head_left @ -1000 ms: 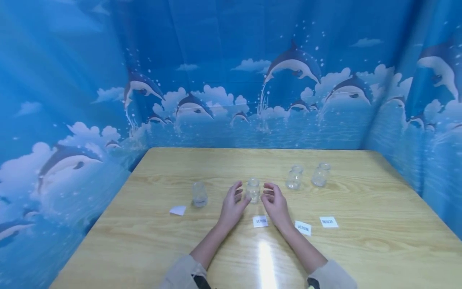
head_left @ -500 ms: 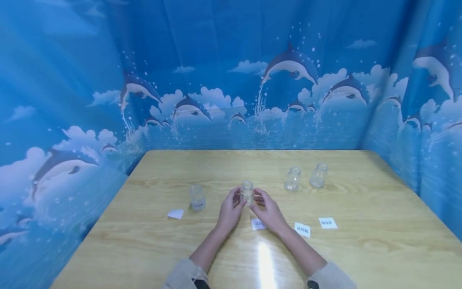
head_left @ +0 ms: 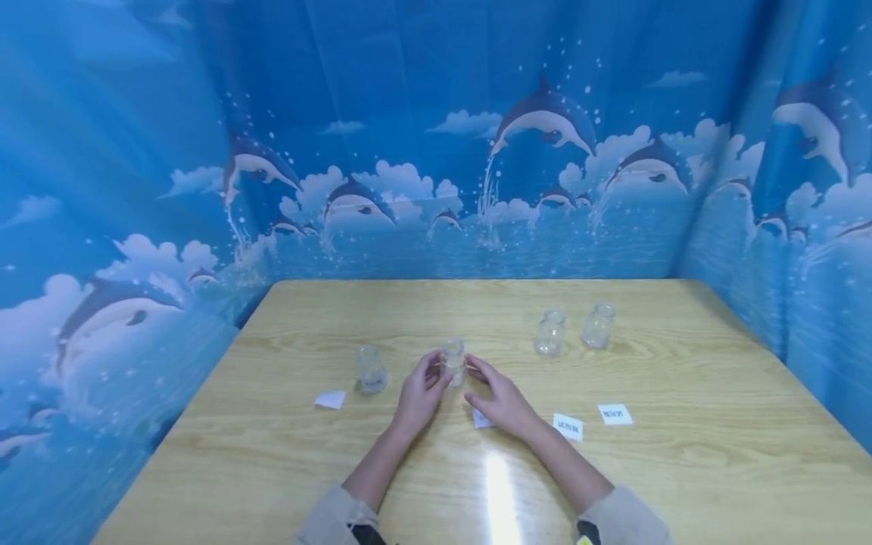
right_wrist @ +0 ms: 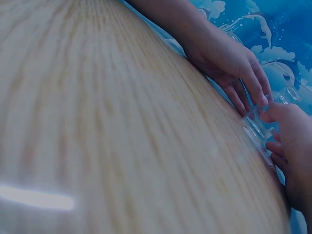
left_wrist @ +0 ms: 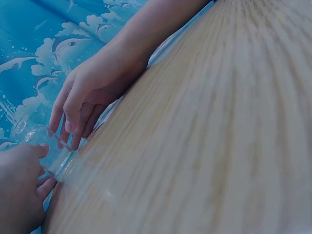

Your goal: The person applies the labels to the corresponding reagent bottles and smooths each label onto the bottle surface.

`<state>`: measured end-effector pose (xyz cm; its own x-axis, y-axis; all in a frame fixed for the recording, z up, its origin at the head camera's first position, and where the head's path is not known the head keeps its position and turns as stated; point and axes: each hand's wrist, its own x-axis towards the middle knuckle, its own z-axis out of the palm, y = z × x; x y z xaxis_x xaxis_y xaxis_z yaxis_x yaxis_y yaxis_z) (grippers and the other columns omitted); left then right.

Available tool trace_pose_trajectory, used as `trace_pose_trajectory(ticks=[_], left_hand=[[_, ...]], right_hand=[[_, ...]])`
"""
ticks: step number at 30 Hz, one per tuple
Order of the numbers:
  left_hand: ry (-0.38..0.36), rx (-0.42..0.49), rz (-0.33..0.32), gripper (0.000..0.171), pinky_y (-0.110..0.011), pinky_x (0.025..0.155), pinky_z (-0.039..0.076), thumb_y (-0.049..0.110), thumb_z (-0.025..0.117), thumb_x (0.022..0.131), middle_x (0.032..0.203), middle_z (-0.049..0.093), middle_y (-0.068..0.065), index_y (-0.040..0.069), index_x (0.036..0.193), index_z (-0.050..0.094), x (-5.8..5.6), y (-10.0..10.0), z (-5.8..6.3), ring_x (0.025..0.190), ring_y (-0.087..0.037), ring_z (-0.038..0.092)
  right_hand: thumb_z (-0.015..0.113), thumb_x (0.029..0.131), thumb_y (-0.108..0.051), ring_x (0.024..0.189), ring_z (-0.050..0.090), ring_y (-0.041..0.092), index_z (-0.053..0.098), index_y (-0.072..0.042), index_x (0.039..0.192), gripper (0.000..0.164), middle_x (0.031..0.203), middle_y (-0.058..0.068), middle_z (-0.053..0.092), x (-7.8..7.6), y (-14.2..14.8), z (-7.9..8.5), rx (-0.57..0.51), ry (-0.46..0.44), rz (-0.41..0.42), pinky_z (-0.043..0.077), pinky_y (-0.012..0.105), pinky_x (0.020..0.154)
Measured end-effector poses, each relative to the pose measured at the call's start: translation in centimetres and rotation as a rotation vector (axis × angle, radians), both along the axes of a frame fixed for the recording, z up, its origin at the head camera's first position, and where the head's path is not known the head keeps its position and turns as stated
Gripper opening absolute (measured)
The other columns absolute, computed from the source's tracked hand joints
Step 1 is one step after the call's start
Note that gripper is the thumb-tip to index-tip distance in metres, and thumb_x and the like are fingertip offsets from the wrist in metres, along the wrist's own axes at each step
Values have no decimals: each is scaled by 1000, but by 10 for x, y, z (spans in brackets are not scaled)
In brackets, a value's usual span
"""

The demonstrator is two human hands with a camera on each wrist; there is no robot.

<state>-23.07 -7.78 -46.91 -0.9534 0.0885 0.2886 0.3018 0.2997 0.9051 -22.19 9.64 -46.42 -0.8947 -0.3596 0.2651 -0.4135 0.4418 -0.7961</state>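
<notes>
A small clear glass jar (head_left: 453, 363) stands upright on the table between the two hands. My left hand (head_left: 417, 400) holds its left side, thumb in front and fingers behind. Beside its right side is my right hand (head_left: 502, 400), fingers extended at the glass and thumb spread away from it; whether the fingertips touch cannot be told. Part of a white card (head_left: 481, 418) shows under the right hand. In the left wrist view the jar (left_wrist: 61, 158) lies between both hands. The right wrist view shows the jar (right_wrist: 258, 122) largely covered by fingers.
Another glass jar (head_left: 371, 369) stands to the left near a blank-looking white card (head_left: 330, 400). Two more jars, one (head_left: 549, 333) and another (head_left: 599, 327), stand back right. Cards with dark writing, one (head_left: 568, 426) and another (head_left: 615, 414), lie front right on the wooden table (head_left: 681, 484).
Both hands came in to hold the middle jar, and it shifted left. Since then, the right thumb has moved off the glass. The other jars stayed put.
</notes>
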Motion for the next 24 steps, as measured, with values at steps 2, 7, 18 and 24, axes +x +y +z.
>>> trace_pose_trajectory(ticks=[2, 7, 18, 24], left_hand=[[0, 7, -2, 51, -31, 91, 43, 6, 61, 87, 128, 47, -20, -2, 132, 39, 0, 0, 0, 112, -32, 51], [3, 12, 107, 57, -30, 87, 46, 4, 66, 82, 126, 45, -17, -3, 131, 36, 5, 1, 0, 105, -29, 53], [256, -507, -30, 31, -29, 74, 45, 28, 71, 79, 98, 57, -1, 13, 106, 66, 26, 2, -2, 86, -14, 50], [343, -720, -97, 29, -35, 83, 42, 40, 67, 80, 105, 57, 0, 22, 103, 69, 27, 2, -4, 97, -17, 48]], right_hand=[[63, 85, -10, 118, 46, 27, 34, -4, 139, 62, 137, 11, 42, 0, 0, 0, -11, 13, -8, 31, 48, 100], [64, 85, -11, 116, 48, 28, 43, -2, 132, 52, 130, 13, 49, 5, 10, 0, -13, 34, -61, 34, 43, 99], [69, 81, -17, 113, 49, 26, 64, -10, 105, 26, 120, 5, 55, 24, 49, -4, 211, 202, 5, 39, 46, 95], [70, 81, -19, 114, 48, 26, 64, -12, 101, 22, 120, 5, 55, 27, 49, -2, 285, 228, -5, 40, 45, 93]])
